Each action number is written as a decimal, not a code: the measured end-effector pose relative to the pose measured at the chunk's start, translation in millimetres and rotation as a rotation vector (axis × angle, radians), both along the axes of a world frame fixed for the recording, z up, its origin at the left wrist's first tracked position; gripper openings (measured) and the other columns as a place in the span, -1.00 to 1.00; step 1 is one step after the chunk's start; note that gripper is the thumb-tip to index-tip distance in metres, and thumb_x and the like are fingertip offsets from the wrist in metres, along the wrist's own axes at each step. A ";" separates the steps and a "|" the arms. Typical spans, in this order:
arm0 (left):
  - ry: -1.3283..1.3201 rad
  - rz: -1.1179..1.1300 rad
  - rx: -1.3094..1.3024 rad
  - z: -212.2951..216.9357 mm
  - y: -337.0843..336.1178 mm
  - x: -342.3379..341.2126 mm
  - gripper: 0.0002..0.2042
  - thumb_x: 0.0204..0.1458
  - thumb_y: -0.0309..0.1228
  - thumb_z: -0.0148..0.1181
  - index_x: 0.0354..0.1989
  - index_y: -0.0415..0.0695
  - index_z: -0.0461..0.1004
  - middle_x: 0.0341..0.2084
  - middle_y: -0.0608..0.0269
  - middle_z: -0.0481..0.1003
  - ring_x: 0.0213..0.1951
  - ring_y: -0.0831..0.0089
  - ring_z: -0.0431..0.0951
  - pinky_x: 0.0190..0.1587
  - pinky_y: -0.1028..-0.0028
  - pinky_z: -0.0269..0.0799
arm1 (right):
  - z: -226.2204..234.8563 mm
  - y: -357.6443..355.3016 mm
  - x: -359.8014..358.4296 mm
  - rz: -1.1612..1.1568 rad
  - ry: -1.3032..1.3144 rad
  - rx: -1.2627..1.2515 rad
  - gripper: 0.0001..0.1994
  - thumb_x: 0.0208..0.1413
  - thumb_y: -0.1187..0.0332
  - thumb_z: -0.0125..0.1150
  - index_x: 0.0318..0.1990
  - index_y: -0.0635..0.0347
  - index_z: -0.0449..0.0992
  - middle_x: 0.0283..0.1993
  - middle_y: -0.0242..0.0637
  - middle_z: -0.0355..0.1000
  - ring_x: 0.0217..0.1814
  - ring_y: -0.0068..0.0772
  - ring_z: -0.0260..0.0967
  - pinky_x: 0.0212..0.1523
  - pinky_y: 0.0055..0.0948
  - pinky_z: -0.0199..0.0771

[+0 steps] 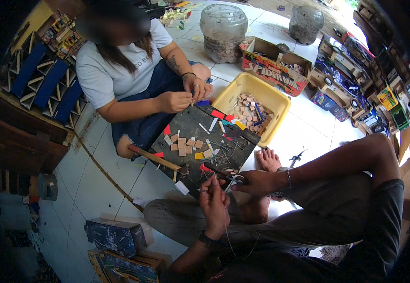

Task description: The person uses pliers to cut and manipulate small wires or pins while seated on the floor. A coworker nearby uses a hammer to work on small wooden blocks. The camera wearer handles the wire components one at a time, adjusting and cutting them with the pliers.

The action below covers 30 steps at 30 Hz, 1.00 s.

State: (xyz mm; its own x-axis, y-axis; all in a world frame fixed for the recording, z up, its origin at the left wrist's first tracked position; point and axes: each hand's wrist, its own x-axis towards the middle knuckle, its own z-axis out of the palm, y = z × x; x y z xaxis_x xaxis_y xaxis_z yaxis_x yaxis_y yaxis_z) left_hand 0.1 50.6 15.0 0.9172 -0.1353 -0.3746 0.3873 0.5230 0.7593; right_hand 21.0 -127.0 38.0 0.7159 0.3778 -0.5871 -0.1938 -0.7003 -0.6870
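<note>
My left hand is raised at the near edge of a low dark wooden board, its fingertips pinched on a thin, pale piece that looks like wire. Just right of it, my right hand is closed around dark-handled pliers, whose head points left over the board. Thin metal wires lie scattered beyond the pliers. Small wooden blocks cluster mid-board among red, white and yellow paper scraps. A hammer with a wooden handle rests across the board's left edge.
Opposite sits a co-worker, both hands together over the board's far edge. A yellow basin of wooden blocks stands right of the board, with a printed cardboard box behind. Dark boxes lie lower left; toy-like vehicles line the right.
</note>
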 end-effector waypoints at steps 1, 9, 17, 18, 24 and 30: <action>0.008 -0.002 -0.004 -0.5 -0.3 -0.2 -0.82 0.26 -0.30 0.01 -0.06 -0.07 0.34 -0.28 0.33 0.44 -0.60 0.81 0.18 -0.64 0.74 0.08 | 1.7 0.9 -0.7 -0.024 -0.017 -0.026 -0.38 0.19 -0.18 -0.06 -0.10 0.35 0.47 -0.27 0.16 0.50 -0.16 0.11 0.49 -0.11 -0.09 0.46; 0.042 0.020 -0.018 -2.2 -3.5 -2.6 -0.82 0.25 -0.30 0.02 -0.06 -0.08 0.33 -0.27 0.31 0.43 -0.60 0.80 0.17 -0.64 0.73 0.07 | 9.3 3.8 7.7 0.025 0.072 -0.159 -0.33 0.15 -0.25 -0.07 -0.12 0.30 0.52 -0.24 0.16 0.50 -0.14 0.10 0.50 -0.08 -0.09 0.48; 0.066 0.044 -0.018 -0.1 -0.2 2.3 -0.82 0.26 -0.32 0.00 -0.03 -0.08 0.31 -0.25 0.32 0.40 -0.60 0.80 0.17 -0.65 0.73 0.06 | -8.6 4.0 3.7 -0.033 -0.155 -0.177 -0.42 0.19 -0.12 -0.02 -0.09 0.36 0.42 -0.27 0.16 0.50 -0.13 0.16 0.48 -0.09 -0.06 0.47; 0.065 0.049 -0.016 1.0 1.7 3.3 -0.81 0.26 -0.32 0.00 -0.03 -0.08 0.30 -0.25 0.33 0.40 -0.60 0.80 0.17 -0.65 0.73 0.06 | -8.2 4.4 3.6 -0.040 -0.182 -0.199 -0.45 0.19 -0.10 0.00 -0.16 0.38 0.41 -0.29 0.15 0.50 -0.14 0.17 0.47 -0.10 -0.05 0.47; 0.063 0.042 -0.015 5.9 5.6 6.9 -0.82 0.27 -0.32 -0.01 -0.03 -0.08 0.31 -0.26 0.34 0.40 -0.60 0.80 0.18 -0.66 0.73 0.06 | 17.9 -0.2 11.1 -0.078 -0.055 -0.057 -0.39 0.21 -0.16 -0.08 -0.15 0.36 0.46 -0.31 0.11 0.50 -0.19 0.13 0.49 -0.14 -0.10 0.47; 0.047 0.098 0.025 11.9 7.5 15.7 -0.82 0.26 -0.31 0.00 -0.04 -0.06 0.34 -0.27 0.38 0.42 -0.57 0.79 0.22 -0.67 0.73 0.08 | 41.9 -9.9 8.7 0.076 -0.028 0.041 -0.33 0.24 -0.20 -0.16 -0.19 0.41 0.48 -0.34 0.12 0.49 -0.27 0.06 0.48 -0.16 -0.14 0.45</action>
